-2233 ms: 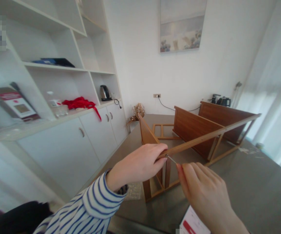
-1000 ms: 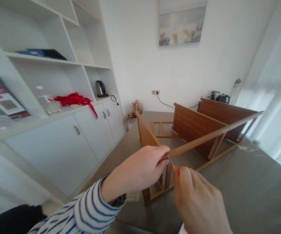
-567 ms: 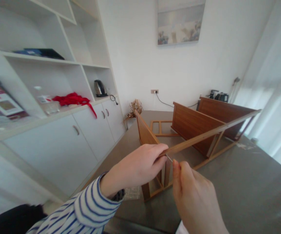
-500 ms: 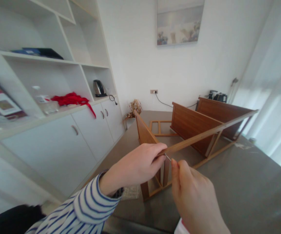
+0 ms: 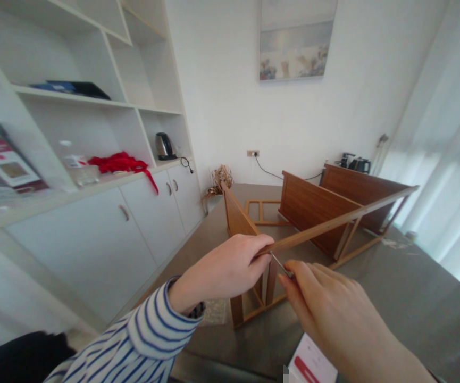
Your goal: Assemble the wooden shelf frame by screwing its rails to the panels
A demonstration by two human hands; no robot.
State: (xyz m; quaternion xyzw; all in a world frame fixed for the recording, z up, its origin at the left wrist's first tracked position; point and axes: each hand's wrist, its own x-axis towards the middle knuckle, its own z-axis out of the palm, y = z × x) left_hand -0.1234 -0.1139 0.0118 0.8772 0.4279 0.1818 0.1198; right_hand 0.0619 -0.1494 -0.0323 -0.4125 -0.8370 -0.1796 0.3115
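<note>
Bench: grey, white cabinets to my left
Wooden frame: on the bench, probably stiff and light, best steadied by its rail
Left hand: my fingers clamp the rail's near end
Right hand: my fingers pinch a thin rod, tip at the rail
Rod: likely slick

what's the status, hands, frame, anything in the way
Left hand gripping end of wooden frame. Right hand pinching metal tool, tip there too. Printed card below right hand, clear of tool.
</note>
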